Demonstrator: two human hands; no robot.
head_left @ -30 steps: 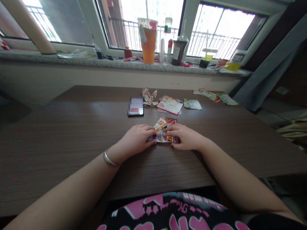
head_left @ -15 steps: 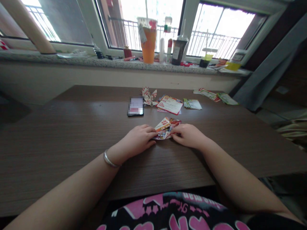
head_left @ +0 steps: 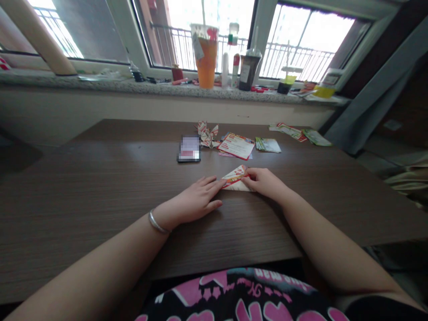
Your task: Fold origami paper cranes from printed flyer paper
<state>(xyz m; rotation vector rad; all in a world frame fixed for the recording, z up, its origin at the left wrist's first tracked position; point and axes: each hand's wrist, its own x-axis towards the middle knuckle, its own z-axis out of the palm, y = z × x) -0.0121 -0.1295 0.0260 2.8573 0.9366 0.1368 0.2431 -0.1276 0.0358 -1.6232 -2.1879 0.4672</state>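
A sheet of printed paper (head_left: 236, 185), white with red and orange, lies folded on the table between my hands. Its near flap is turned up, with the pale side showing. My left hand (head_left: 199, 199) is flat with fingers stretched out, the fingertips pressing on the paper's left corner. At the other end, my right hand (head_left: 266, 183) pinches the paper's right part, with thumb and fingers close together over it. Its far right corner is hidden by those fingers.
Beyond the paper lie a phone (head_left: 189, 150), folded paper shapes (head_left: 207, 135), a stack of printed sheets (head_left: 236, 146) and green-edged papers (head_left: 268, 145). More leaflets (head_left: 294, 133) rest at the back right. The windowsill (head_left: 160, 91) holds an orange drink cup (head_left: 206, 62), a dark cup (head_left: 249, 71) and bottles.
The paper's near edge has been folded up, so its pale side covers the colourful print. My right hand has shifted slightly right and away from me; my left fingers have straightened.
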